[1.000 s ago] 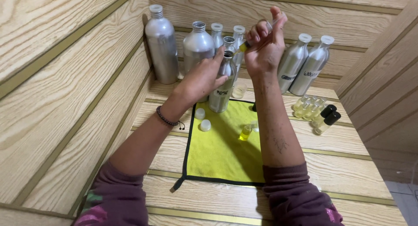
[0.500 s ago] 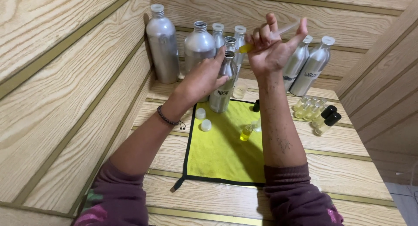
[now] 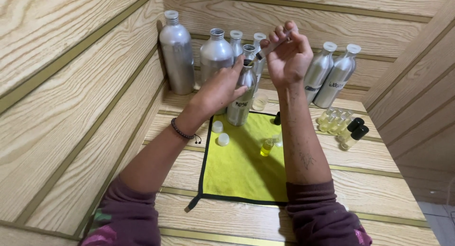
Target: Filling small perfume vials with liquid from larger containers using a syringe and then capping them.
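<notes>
Lowered since a moment ago, my right hand (image 3: 286, 56) now tips its thin clear dropper tube (image 3: 272, 46) toward the open neck.

Near me the yellow cloth (image 3: 241, 165) catches drips under a small yellow-filled vial (image 3: 267, 147); beyond, my left hand (image 3: 220, 87) grips the hand-labelled silver aluminium bottle (image 3: 241, 96), steadying it.

Dark maroon sleeves pushed up forearms; dark beaded bracelet (image 3: 182, 130) on left wrist; bare hands.

A wooden shelf (image 3: 379, 179) carries a yellow cloth (image 3: 241, 170), aluminium bottles (image 3: 176, 54), small vials (image 3: 334, 122) and white caps (image 3: 220, 133).
</notes>
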